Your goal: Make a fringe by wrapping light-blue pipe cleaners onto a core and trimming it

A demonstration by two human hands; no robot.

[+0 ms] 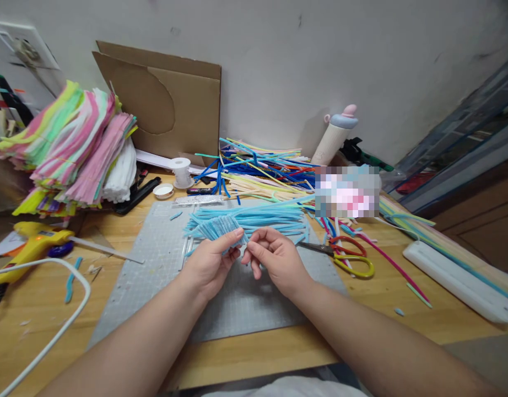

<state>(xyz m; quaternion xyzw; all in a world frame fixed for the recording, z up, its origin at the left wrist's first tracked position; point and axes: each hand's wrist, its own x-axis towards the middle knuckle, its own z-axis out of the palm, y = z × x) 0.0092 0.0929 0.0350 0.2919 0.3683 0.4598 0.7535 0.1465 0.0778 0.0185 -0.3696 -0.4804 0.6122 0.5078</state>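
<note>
My left hand (215,263) is closed on a fan-shaped piece made of light-blue pipe cleaners (216,227), with the thumb pressed on its right end. Close beside it, my right hand (274,256) has its fingers curled and its thumb against them, at the right end of the piece. What lies between those fingertips is too small to make out. Behind both hands, a row of loose light-blue pipe cleaners (262,216) lies on the grey cutting mat (155,264). Scissors with red and yellow handles (355,258) rest right of my right hand, their blades pointing toward it.
A yellow glue gun (39,245) and its white cable (82,292) occupy the left side. Bundled coloured pipe cleaners (80,149) are piled behind. Cardboard (192,105) leans on the wall near a bottle (332,138). A white power strip (456,281) lies at right.
</note>
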